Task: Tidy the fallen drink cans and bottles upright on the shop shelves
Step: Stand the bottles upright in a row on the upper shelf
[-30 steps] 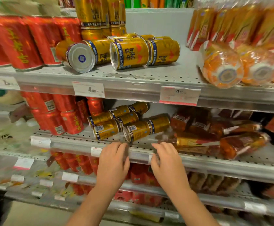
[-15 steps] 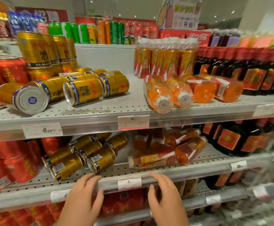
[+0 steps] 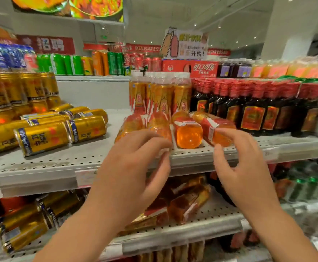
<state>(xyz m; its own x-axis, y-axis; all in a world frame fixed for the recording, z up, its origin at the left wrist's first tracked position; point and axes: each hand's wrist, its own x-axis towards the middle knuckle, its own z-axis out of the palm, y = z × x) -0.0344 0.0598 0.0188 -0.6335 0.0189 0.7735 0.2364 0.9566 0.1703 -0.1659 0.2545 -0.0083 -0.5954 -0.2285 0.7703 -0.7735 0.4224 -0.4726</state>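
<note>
Fingers of my left hand [image 3: 133,167]: half-curled, blurred, raised in front of the front edge of the upper grey perforated metal shelf [image 3: 41,173]. They overlap the leftmost fallen bottles; I cannot tell whether they grip one. Fingers of my right hand [image 3: 245,167]: loosely curled with thumb and forefinger apart, holding nothing. The forefinger tip is at the butt end of the rightmost fallen bottle, touching or just short of it.

Upper shelf, left end: the gold aluminium drink cans with blue bands [image 3: 41,138] lie on their sides near the front edge, several deep. Behind them, stacked gold cans of the same kind [image 3: 12,91] stand upright. None of the fallen ones is righted.

Upper shelf, middle: the clear plastic bottles of orange drink [image 3: 188,135], about four, lie bottoms toward me at the front edge. Upright bottles of the same drink [image 3: 162,99] stand in a row behind them.

Upper shelf, right: dark glass bottles with red caps [image 3: 248,110], all standing. No work needed there, as far as I can see.

Lower perforated shelf [image 3: 192,229], left: more gold cans on their sides [image 3: 31,224]. Middle: amber plastic bottles lying flat [image 3: 188,201], partly behind my wrists.

Judgement: barely begun. Both shelves carry fallen stock, and the orange bottles look like my first job.
</note>
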